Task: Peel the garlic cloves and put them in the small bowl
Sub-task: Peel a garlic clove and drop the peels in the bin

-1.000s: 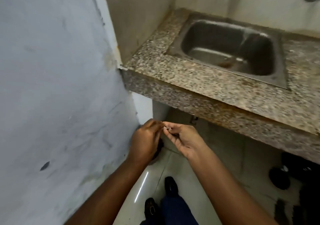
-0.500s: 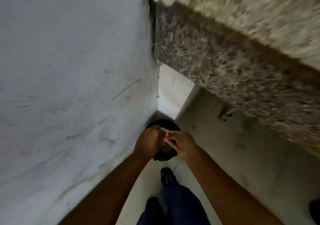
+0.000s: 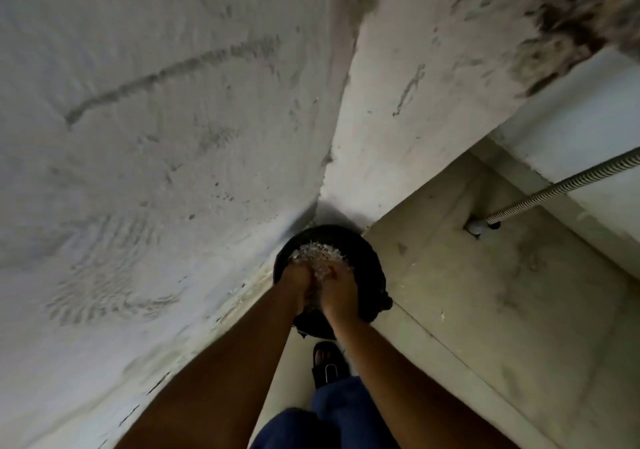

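A black bin (image 3: pixel 365 251) stands on the floor in the corner, with a heap of white papery garlic skins (image 3: pixel 317 254) inside. My left hand (image 3: pixel 294 287) and my right hand (image 3: pixel 341 293) are side by side just over the bin, their backs toward me. The fingers point down into the bin and are hidden, so I cannot tell what they hold. Some white skin shows in the gap between the two hands. No garlic clove and no small bowl is in view.
A rough white wall (image 3: pixel 138 171) rises close on the left and meets another wall behind the bin. A ribbed metal hose (image 3: pixel 568 185) runs to a fitting low on the right. My dark shoe (image 3: pixel 327 362) stands on the floor just before the bin.
The view has dropped from the sink and counter down to the floor corner. Both hands, which pinched a small bit of skin, have gone down to the bin.
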